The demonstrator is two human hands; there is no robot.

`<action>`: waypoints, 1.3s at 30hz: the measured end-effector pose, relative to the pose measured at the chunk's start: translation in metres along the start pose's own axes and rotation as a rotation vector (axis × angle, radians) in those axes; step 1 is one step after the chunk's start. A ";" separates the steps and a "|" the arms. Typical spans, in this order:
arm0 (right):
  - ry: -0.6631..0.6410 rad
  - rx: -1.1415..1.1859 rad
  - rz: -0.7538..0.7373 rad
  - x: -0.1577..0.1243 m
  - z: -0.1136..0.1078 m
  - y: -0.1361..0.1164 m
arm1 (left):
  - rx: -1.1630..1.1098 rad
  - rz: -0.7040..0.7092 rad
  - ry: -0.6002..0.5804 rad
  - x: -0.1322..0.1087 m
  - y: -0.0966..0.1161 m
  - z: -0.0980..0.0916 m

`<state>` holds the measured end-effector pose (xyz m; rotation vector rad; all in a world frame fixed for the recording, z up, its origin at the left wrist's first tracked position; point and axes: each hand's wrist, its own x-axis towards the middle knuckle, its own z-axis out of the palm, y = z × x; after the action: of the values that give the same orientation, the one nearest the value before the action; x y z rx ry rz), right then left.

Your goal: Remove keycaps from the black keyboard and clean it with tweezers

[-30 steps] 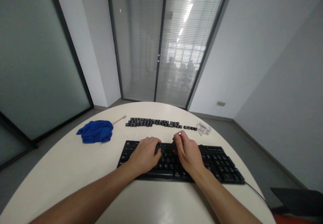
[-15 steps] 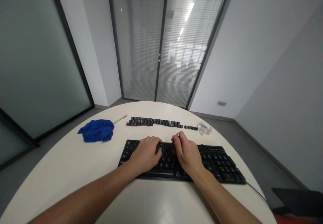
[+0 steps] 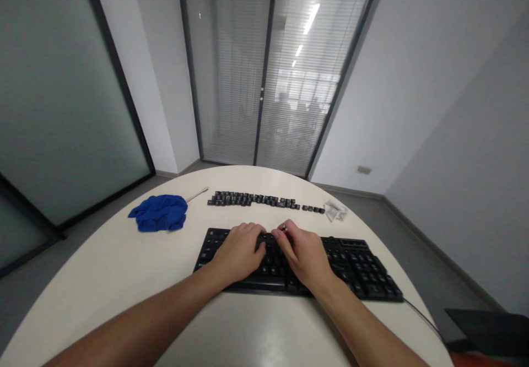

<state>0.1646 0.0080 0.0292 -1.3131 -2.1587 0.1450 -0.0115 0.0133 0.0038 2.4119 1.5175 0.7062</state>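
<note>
A black keyboard (image 3: 264,283) lies across the round table in front of me. My left hand (image 3: 239,250) rests on its left half, thumb apart from the fingers, with the fingertips near the keyboard's far edge. Over the middle keys, my right hand (image 3: 303,250) is closed in a pinch. A small shiny metal end (image 3: 284,228) shows at its fingers; the rest of that object is hidden in the hand. Beyond the keyboard, loose black keycaps (image 3: 233,199) stand in rows, and a short line of more keycaps continues to the right.
A crumpled blue cloth (image 3: 161,214) lies at the left, with a thin pale stick (image 3: 197,194) beside it. Crumpled white tissue or wrapping (image 3: 336,210) sits at the far right. The keyboard cable (image 3: 425,316) runs off the right edge of the table (image 3: 264,331).
My right hand has shifted slightly left and down, so its fingertips are now lower over the keys and closer to the left hand. The left hand stays in place.
</note>
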 end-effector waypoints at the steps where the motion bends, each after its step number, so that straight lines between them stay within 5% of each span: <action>1: 0.002 0.004 -0.005 0.000 0.000 0.000 | 0.000 0.001 0.001 0.000 0.000 0.000; 10: 0.087 0.130 0.174 0.007 0.003 0.011 | 0.005 -0.012 0.010 0.000 0.001 0.000; 39: 0.084 0.175 0.242 0.011 0.009 0.016 | -0.002 0.025 0.008 -0.001 -0.001 0.002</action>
<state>0.1685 0.0273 0.0203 -1.4458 -1.8669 0.3603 -0.0119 0.0133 0.0012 2.4338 1.4911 0.7232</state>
